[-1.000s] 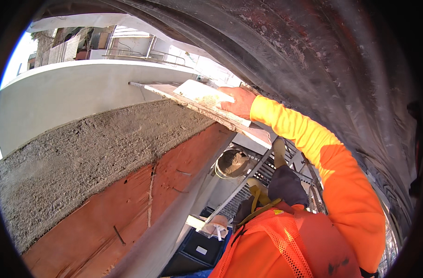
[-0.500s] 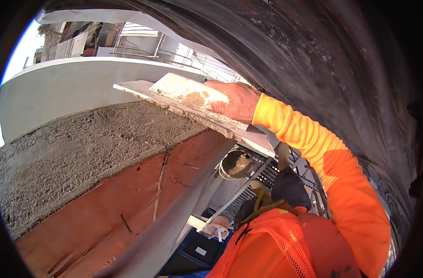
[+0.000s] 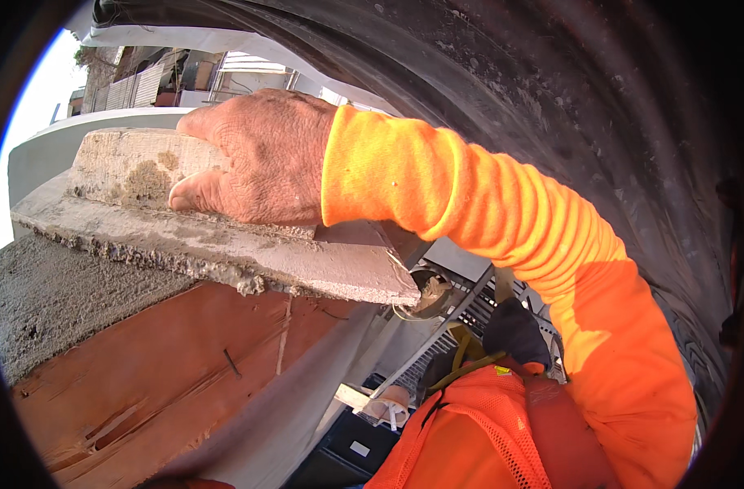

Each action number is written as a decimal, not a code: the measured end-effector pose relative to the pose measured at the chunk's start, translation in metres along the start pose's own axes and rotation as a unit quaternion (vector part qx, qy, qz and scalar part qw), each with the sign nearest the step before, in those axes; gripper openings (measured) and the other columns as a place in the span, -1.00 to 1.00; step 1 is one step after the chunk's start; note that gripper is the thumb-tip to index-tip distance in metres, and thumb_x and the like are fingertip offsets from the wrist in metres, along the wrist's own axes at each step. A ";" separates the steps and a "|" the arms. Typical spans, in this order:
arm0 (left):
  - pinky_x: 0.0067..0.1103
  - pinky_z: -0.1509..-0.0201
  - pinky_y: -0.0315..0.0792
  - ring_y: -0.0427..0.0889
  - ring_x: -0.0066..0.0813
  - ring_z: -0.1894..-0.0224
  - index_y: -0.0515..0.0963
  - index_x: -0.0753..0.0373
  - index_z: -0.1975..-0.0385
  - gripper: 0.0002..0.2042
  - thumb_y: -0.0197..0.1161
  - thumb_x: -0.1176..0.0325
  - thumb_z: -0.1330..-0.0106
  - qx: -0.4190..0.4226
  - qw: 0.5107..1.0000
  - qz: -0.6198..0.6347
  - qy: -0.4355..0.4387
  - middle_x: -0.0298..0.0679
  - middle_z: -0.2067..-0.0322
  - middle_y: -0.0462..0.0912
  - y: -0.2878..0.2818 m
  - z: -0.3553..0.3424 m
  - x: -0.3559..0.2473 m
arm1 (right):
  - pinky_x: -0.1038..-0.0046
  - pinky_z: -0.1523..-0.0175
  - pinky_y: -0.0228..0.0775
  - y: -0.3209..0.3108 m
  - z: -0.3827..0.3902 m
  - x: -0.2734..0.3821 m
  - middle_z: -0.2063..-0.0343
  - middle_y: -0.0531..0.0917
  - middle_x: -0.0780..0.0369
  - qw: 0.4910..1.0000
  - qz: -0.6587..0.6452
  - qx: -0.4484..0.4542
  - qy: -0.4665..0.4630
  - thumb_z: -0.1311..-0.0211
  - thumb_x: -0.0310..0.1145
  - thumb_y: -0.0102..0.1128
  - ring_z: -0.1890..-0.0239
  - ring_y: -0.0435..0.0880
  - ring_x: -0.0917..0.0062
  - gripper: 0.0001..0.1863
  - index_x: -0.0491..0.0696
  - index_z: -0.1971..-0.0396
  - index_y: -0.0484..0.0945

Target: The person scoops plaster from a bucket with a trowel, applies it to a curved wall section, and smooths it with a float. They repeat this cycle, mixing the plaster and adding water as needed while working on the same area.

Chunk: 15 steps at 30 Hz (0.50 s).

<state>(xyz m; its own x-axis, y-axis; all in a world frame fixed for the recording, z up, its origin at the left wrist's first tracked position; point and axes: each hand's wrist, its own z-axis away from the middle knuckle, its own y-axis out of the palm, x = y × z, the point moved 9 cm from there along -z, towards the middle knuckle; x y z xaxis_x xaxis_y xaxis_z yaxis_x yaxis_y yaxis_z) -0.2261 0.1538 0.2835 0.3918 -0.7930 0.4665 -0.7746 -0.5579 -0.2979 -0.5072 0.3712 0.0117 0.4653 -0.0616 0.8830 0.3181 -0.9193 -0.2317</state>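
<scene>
Head: right hand point(image 3: 258, 155) atop float point(image 3: 225, 244)

the float point(image 3: 225, 253) lies flat along the rough plaster wall point(image 3: 62, 301), closing off the way above the red board point(image 3: 184, 367). open air lies to the left past the white parapet point(image 3: 46, 155); a dark curved surface point(image 3: 510, 106) crowds the right side.

**Outdoor building site, bright daylight**

You are looking along a rough grey plaster wall point(image 3: 54, 301) on your left. Below it runs a reddish wooden board point(image 3: 168, 375) with scratches and a small nail. A pale grey rail point(image 3: 282, 416) slants down beside the board. Far below you see metal grating point(image 3: 453, 334) and a round bucket point(image 3: 429, 295). Beyond the wall stand a white parapet point(image 3: 41, 151), distant buildings point(image 3: 184, 77) and a strip of sky point(image 3: 29, 106). A dark curved rim point(image 3: 551, 106) arches overhead.
</scene>
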 end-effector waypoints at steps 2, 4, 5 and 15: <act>-0.03 -0.41 0.16 0.35 0.16 -0.27 0.41 0.41 -0.30 -0.17 -0.31 -0.33 -0.52 -0.002 1.000 -0.006 0.002 0.23 -0.24 0.41 0.002 0.000 0.000 | 0.10 -0.13 0.50 0.007 0.037 -0.045 0.14 0.71 -0.08 0.999 -0.049 0.019 0.011 -0.36 -0.03 0.26 -0.01 0.68 -0.03 -0.50 -0.09 -0.11 0.54; -0.03 -0.39 0.18 0.37 0.15 -0.25 0.41 0.42 -0.29 -0.17 -0.31 -0.33 -0.52 -0.005 1.000 -0.014 0.006 0.22 -0.22 0.42 0.003 -0.001 0.000 | 0.10 -0.16 0.48 0.019 0.091 -0.121 0.14 0.71 -0.07 0.985 0.002 0.078 0.157 -0.31 -0.01 0.29 -0.01 0.67 -0.04 -0.45 -0.11 -0.10 0.51; -0.03 -0.38 0.19 0.38 0.15 -0.24 0.41 0.42 -0.29 -0.17 -0.31 -0.33 -0.52 -0.006 1.000 -0.019 0.009 0.22 -0.21 0.43 0.003 -0.001 0.000 | 0.10 -0.17 0.47 0.024 0.118 -0.158 0.10 0.71 -0.09 0.976 0.037 0.080 0.198 -0.31 -0.02 0.29 -0.03 0.66 -0.05 -0.45 -0.10 -0.13 0.51; -0.04 -0.28 0.28 0.47 0.11 -0.13 0.44 0.42 -0.26 -0.16 -0.34 -0.33 -0.53 -0.062 0.993 -0.094 0.027 0.17 -0.11 0.52 -0.008 0.000 0.002 | 0.20 -0.41 0.33 0.020 0.422 -0.398 -0.24 0.55 -0.09 0.795 0.183 0.183 0.549 -0.27 0.09 0.21 -0.32 0.51 0.06 -0.27 -0.16 -0.26 0.51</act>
<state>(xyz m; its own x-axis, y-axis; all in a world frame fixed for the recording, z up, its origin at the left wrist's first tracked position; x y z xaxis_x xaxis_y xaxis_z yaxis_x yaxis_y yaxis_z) -0.2193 0.1570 0.2871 0.5101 -0.6614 0.5498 -0.7469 -0.6576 -0.0981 -0.3374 0.5409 -0.5168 -0.3553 -0.7861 0.5058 0.6403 -0.5989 -0.4809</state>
